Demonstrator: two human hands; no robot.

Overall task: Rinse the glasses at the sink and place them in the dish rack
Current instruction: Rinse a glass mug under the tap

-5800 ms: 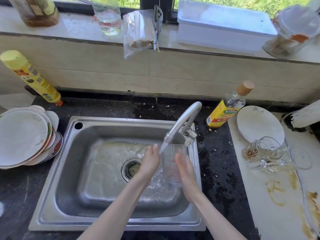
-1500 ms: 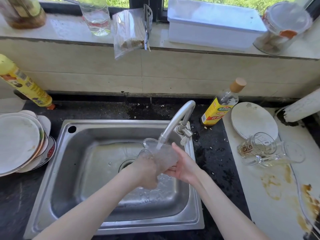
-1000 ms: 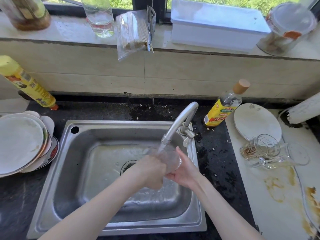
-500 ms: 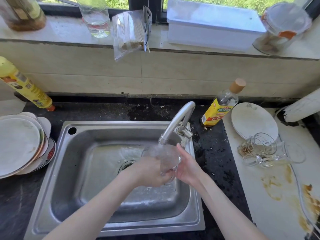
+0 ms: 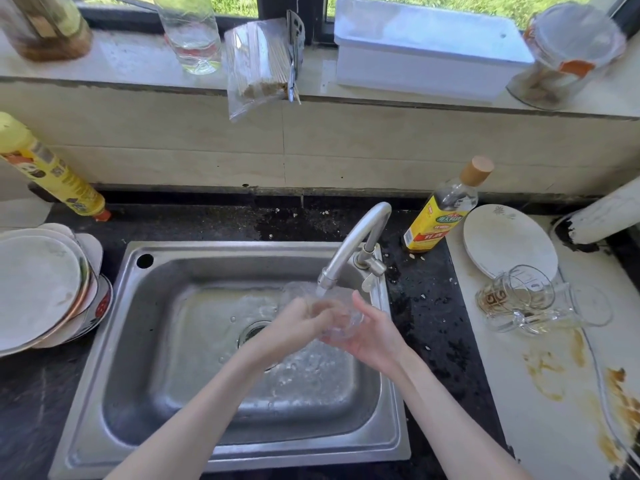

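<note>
A clear drinking glass [image 5: 337, 325] lies tilted on its side under the running faucet [image 5: 349, 247], over the steel sink [image 5: 145, 341]. My right hand [image 5: 375, 336] cups its base from the right. My left hand [image 5: 298, 323] grips the glass from the left, with fingers at or inside its mouth; the blur hides exactly where. Water pours from the spout onto the glass and splashes into the basin. Two more clear glasses lie on their sides on the white counter at the right: a printed one [image 5: 512, 294] and a handled one [image 5: 568, 311].
A stack of plates [image 5: 38, 289] sits left of the sink. A yellow oil bottle [image 5: 440, 213] and a white plate [image 5: 509, 240] stand behind the glasses. A yellow spray can [image 5: 52, 171] leans at far left. The sill holds jars, a bag and a white box [image 5: 426, 46].
My left hand has shifted around the glass, rubbing it under the stream, and the glass has tipped more toward the right hand. The glasses on the counter have stayed put.
</note>
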